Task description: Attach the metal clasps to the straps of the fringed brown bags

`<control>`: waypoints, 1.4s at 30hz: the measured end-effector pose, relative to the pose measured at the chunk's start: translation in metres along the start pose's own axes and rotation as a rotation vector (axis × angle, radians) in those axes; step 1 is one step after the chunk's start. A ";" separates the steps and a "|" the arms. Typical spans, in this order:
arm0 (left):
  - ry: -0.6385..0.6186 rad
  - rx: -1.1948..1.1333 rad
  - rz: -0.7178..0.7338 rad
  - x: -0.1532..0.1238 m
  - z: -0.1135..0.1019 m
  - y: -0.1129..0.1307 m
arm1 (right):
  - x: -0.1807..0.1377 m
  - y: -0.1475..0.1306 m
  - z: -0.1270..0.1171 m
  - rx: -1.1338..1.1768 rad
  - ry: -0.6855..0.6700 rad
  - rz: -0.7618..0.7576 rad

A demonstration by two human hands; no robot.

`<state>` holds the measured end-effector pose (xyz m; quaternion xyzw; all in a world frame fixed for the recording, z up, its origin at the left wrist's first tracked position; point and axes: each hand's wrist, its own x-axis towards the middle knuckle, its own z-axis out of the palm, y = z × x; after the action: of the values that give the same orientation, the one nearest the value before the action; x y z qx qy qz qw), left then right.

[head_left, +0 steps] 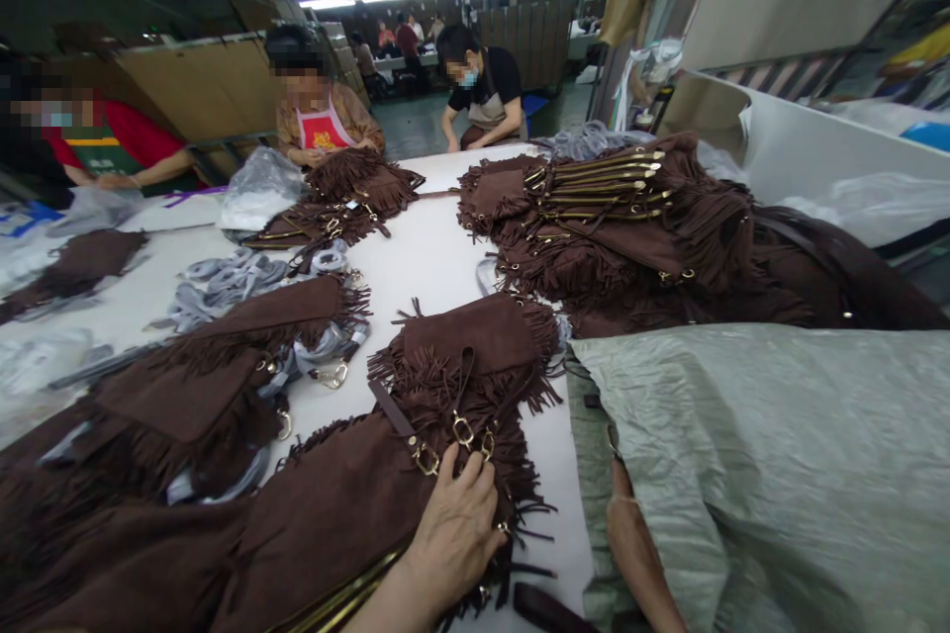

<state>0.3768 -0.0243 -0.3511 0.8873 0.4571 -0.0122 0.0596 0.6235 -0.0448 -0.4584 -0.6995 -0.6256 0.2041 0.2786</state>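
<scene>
Brown suede fringed bag (348,504) lies flat on white table (437,257), directly under left hand (452,529). L hand palm-down, fingers spread, pressing bag near its gold rings (445,445) and strap (393,420); not clamped round anything. Right hand (630,539) well apart to the R, only wrist/forearm showing, rest tucked under grey-green plastic sack (764,455); can't tell its grip. Just beyond L fingertips: second fringed bag (475,336), flap up. Further L of L hand: more bags mixed w/ grey straps (237,277). Beyond R hand: big pile of same bags (630,218), gold zip edges stacked. Far side of table: three co-workers, one in red apron (323,129), handling bags.
</scene>
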 end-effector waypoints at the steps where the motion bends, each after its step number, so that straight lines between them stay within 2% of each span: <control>1: -0.001 -0.002 -0.002 0.000 0.001 0.000 | -0.001 -0.002 0.004 -0.014 0.010 -0.005; 4: -0.010 -0.013 -0.009 0.001 0.001 0.000 | -0.007 -0.012 0.016 -0.040 0.015 -0.053; 7: -0.018 -0.019 -0.003 0.002 0.000 -0.001 | -0.010 -0.026 0.023 -0.098 -0.036 -0.106; 12: -0.024 -0.014 0.015 0.002 -0.003 -0.001 | 0.015 -0.054 0.020 -0.281 -0.119 0.040; 16: -0.037 -0.017 0.008 0.003 -0.007 -0.001 | 0.047 -0.065 0.025 -0.123 -0.208 0.230; 18: -0.043 -0.037 -0.004 0.003 -0.011 0.000 | 0.053 -0.066 0.027 -0.037 -0.260 0.244; 23: -0.036 -0.145 -0.120 0.010 -0.023 0.004 | 0.036 -0.080 0.013 0.241 -0.391 0.098; 27: -0.009 -0.217 -0.211 0.017 -0.028 0.008 | 0.015 -0.102 -0.008 0.500 -0.376 -0.092; 29: 0.024 -0.253 -0.238 0.018 -0.028 0.009 | 0.010 -0.109 -0.012 0.549 -0.391 -0.103; 33: 0.035 -0.316 -0.223 0.017 -0.023 0.007 | 0.007 -0.114 -0.011 0.691 -0.673 0.080; 35: 0.024 -0.321 -0.210 0.016 -0.016 0.004 | 0.007 -0.116 -0.011 0.727 -0.757 0.117; 37: 0.038 -0.299 -0.212 0.015 -0.006 0.002 | 0.005 -0.119 -0.012 0.662 -0.702 0.038; 42: 0.077 -0.229 -0.223 0.015 0.016 -0.001 | -0.007 -0.121 -0.005 0.275 -0.444 -0.307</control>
<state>0.3853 -0.0134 -0.3678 0.8182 0.5532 0.0674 0.1414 0.5334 -0.0448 -0.3770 -0.4907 -0.7363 0.3902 0.2547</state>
